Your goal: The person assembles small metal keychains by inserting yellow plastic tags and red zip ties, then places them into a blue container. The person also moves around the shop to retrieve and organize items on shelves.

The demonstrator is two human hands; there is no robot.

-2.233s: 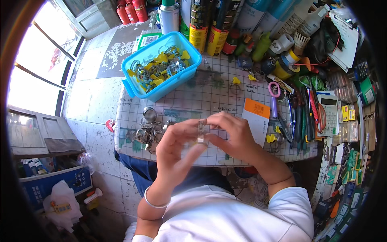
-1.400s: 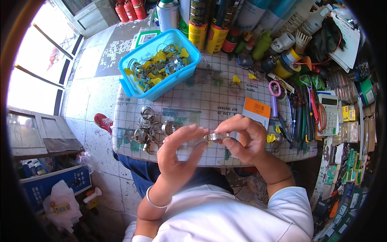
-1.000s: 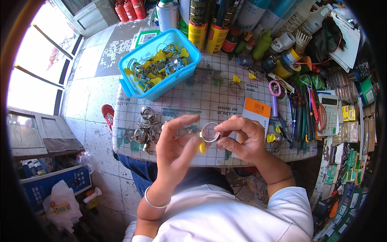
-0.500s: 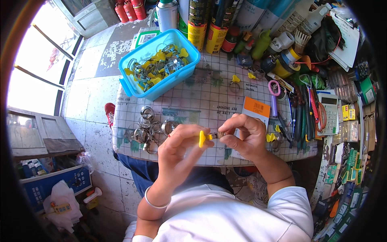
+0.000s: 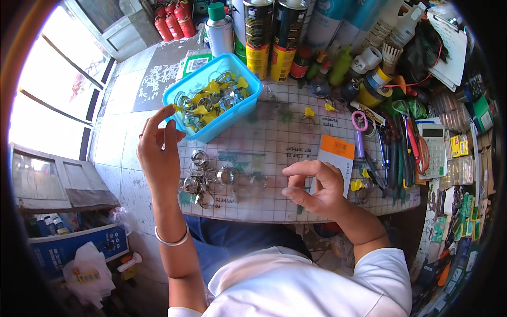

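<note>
My left hand (image 5: 158, 151) is raised at the left corner of a blue plastic bin (image 5: 224, 122). Its thumb and index finger are apart, and I see nothing between them. Inside the bin lie many metal hose clamps with yellow thumb-turn handles (image 5: 200, 109). Over the table's front part, my right hand (image 5: 323, 191) is curled with a gap between thumb and index finger, nothing in it. Left of it, a loose pile of plain metal hose clamps (image 5: 195, 184) rests on the table. An orange and grey card (image 5: 336, 148) lies partly behind the right hand.
Spray cans (image 5: 219, 31) and tall black-and-yellow cans (image 5: 288, 50) line the far edge. Tools, pink-handled scissors (image 5: 359, 121) and a calculator (image 5: 432, 148) crowd the right side. A few yellow-handled clamps (image 5: 309, 112) lie on the gridded tabletop (image 5: 264, 132). Red fire extinguishers (image 5: 173, 24) stand beyond.
My left hand has moved left and away to the bin. The yellow-handled clamp that both hands held is no longer between them. The right hand stays nearly in place, its fingers now empty.
</note>
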